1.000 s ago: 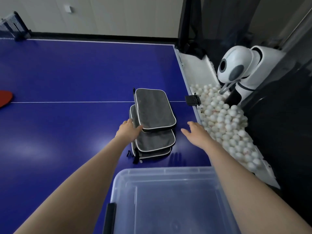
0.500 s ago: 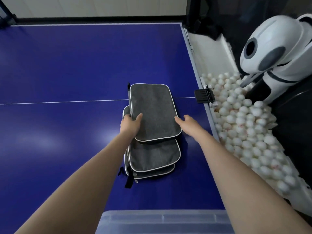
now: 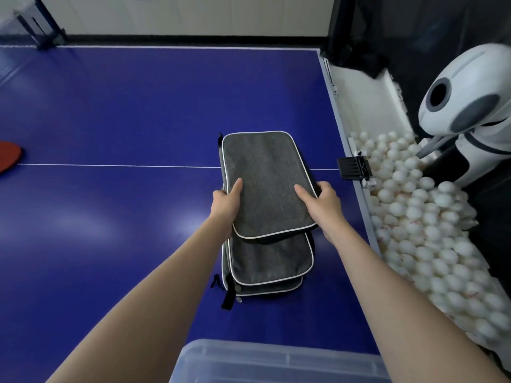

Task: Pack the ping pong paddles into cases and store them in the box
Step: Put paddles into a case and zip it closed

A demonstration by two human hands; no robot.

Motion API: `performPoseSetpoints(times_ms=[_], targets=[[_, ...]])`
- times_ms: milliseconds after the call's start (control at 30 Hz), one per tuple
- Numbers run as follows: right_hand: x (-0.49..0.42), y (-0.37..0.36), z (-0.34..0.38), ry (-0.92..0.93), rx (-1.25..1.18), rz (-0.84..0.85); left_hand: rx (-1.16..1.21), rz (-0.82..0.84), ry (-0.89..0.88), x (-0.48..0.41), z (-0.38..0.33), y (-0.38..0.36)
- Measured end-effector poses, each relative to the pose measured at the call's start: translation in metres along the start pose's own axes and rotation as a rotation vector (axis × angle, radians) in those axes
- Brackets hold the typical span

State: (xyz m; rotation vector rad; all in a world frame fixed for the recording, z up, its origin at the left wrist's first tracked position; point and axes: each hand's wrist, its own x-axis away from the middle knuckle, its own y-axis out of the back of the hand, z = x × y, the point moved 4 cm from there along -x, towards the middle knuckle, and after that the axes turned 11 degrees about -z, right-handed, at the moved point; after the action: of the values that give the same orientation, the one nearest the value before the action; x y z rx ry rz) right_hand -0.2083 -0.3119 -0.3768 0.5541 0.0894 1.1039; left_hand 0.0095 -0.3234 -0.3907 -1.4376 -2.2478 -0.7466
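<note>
A stack of grey paddle cases with white piping lies on the blue table. The top case is shifted towards the far side. My left hand grips its left edge, thumb on top. My right hand grips its right edge, thumb on top too. Two lower cases lie under it, with black zipper pulls at their left corner. A clear plastic box stands at the near edge, between my forearms. A red paddle lies at the far left edge of the view.
Along the table's right edge runs a white tray filled with several white balls. A white ball-feeding machine stands behind it. A black clip sits on the table edge. A net post stands far left.
My right hand has moved in from beside the stack and closed on the top case's right edge. My left hand has closed on its left edge. The view has shifted slightly.
</note>
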Motion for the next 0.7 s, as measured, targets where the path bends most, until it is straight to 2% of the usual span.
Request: performPoseSetpoints(times_ms=[333, 700], targets=[[0.093, 0.008, 0.078, 0.134, -0.108, 0.096, 0.207, -0.005, -0.012, 0.084, -0.025, 0.107], [0.256, -0.038, 0.131, 0.388, -0.233, 0.23, 0.456, -0.186, -0.123, 0.148, 0.011, 0.284]])
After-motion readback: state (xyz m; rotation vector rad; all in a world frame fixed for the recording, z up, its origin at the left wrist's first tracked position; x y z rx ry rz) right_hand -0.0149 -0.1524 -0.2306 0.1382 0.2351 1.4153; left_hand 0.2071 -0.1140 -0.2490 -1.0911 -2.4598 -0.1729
